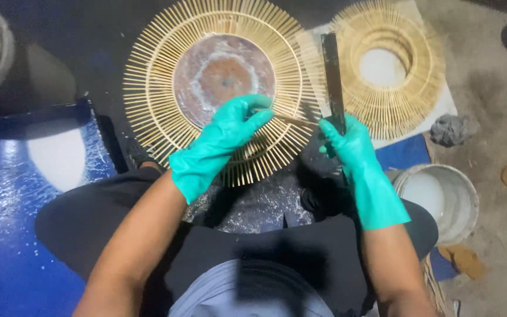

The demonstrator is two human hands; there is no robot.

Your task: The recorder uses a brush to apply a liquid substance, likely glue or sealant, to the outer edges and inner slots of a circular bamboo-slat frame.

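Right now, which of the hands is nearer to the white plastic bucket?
Right. The right hand, gripping a dark flat blade, is just up-left of the white plastic bucket; the left hand lies farther left.

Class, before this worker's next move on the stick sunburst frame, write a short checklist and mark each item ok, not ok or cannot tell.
1. Both hands gloved: ok, left hand, right hand.
2. Left fingers pinch a thin stick: ok.
3. Right hand grips the dark flat tool: ok.
4. Sunburst frame lies flat: ok.
5. White bucket beside the right arm: ok.
6. Bucket contents: cannot tell.
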